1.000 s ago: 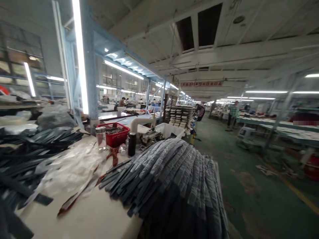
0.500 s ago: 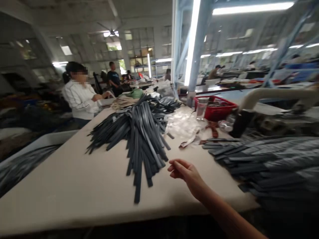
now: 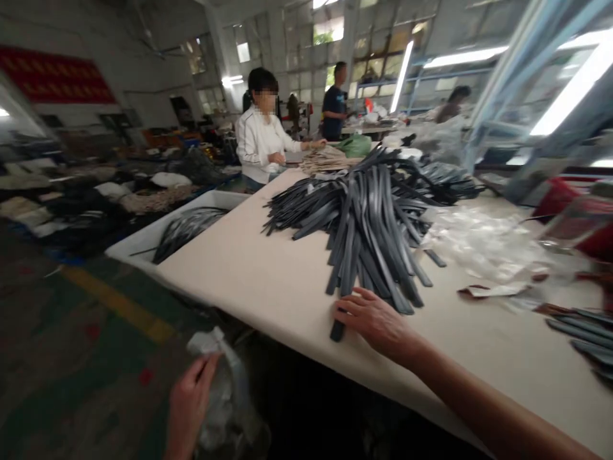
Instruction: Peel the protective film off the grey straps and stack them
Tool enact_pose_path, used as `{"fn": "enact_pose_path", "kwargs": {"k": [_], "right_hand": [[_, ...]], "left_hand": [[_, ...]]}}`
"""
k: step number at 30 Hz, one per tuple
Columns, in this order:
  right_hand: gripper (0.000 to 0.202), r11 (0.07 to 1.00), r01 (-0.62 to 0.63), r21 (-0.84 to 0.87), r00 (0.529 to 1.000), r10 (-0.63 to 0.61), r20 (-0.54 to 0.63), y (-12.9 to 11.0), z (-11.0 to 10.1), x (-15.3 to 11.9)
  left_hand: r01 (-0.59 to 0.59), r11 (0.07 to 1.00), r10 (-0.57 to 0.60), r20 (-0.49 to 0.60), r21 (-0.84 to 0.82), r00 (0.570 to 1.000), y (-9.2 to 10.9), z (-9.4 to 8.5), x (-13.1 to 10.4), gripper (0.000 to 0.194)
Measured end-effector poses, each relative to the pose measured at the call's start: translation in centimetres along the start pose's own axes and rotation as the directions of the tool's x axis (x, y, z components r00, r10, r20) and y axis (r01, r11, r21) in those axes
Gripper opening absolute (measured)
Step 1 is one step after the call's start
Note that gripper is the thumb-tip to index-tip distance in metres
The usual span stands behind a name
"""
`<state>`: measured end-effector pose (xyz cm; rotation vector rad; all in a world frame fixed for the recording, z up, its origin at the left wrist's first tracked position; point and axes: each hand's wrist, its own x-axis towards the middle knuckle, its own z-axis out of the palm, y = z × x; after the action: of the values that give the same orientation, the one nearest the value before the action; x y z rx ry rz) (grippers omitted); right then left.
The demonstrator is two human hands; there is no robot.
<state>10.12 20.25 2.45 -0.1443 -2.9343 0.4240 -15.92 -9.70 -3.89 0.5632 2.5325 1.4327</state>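
Left hand (image 3: 188, 397) pinched a plastic bag (image 3: 221, 415) beside the table (image 3: 244, 275); right hand (image 3: 376, 321), half spread, touched dark strips (image 3: 371, 220) on the table.

Honestly, you can't read a single word from where you are. Closest thing you've got is the big red banner (image 3: 57, 76) up on the far wall to your left: two rows of yellowish characters, slanting downhill in your view and way too blurry to make out. The dark T-shirt (image 3: 332, 107) on a person standing farther back has a small bluish chest print, too tiny to tell if it's lettering.
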Motion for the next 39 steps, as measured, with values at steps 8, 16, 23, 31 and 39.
{"fn": "enact_pose_path", "kwargs": {"k": [8,16,23,31,39], "right_hand": [[0.035,0.936,0.191,-0.295,0.961,-0.239,-0.136,2.3,1.9,1.4],[0.025,0.978,0.208,-0.018,0.928,-0.203,-0.312,-3.5,0.2,1.8],[0.029,0.961,-0.068,0.269,0.973,0.124,-0.196,-10.5,2.4,0.4],[0.043,0.959,-0.202,0.196,0.968,0.226,-0.109,-11.8,3.8,1.2],[0.044,0.988,-0.134,0.071,0.972,0.145,-0.187,-12.0,4.9,0.8]], "left_hand": [[0.101,0.98,-0.112,-0.056,-0.174,0.992,-2.1,-4.8,4.8,0.015],[0.378,0.493,-0.474,0.123,-0.783,0.872,0.0,-2.2,2.4,0.014],[0.464,-0.116,-0.545,0.447,-0.878,0.709,5.6,4.9,-4.4,0.03],[0.62,-0.259,-0.497,0.653,-0.74,0.572,8.4,8.5,-7.9,0.024],[0.622,-0.239,-0.441,0.655,-0.745,0.614,7.3,9.3,-8.5,0.024]]}}
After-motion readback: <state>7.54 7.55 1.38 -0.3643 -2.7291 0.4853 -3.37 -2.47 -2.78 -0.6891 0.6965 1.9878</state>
